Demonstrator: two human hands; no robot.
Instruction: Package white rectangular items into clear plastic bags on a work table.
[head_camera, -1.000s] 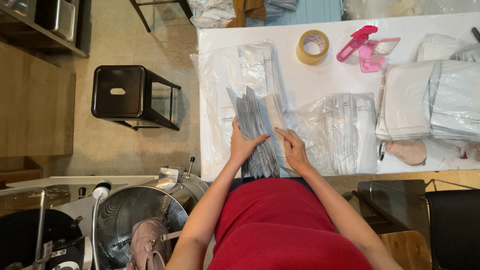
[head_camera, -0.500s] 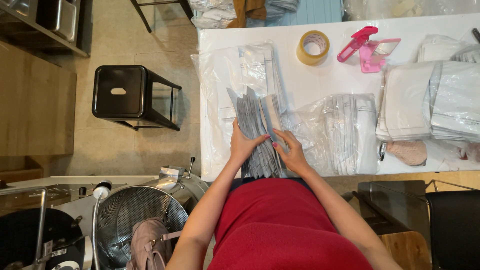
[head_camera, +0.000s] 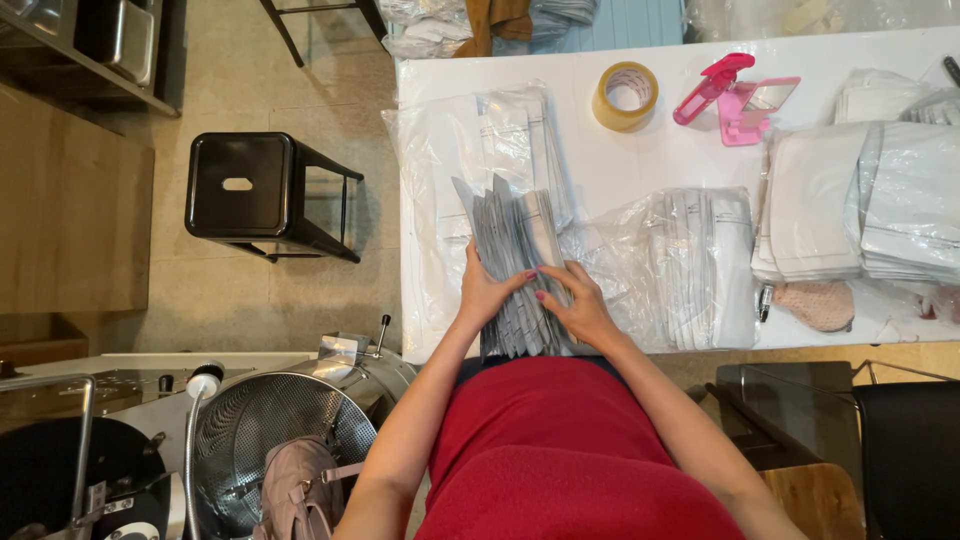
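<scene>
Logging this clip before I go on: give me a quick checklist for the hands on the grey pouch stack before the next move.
1. Left hand on the grey pouch stack: ok, it rests on the stack's left side.
2. Right hand on the stack: ok, fingertips on its right side.
3. Stack squared: not ok, the far ends fan out.
4. Stack fully on the table: cannot tell, its near end reaches the edge.
5. Tape roll clear of the hands: ok, it sits apart at the far side.
</scene>
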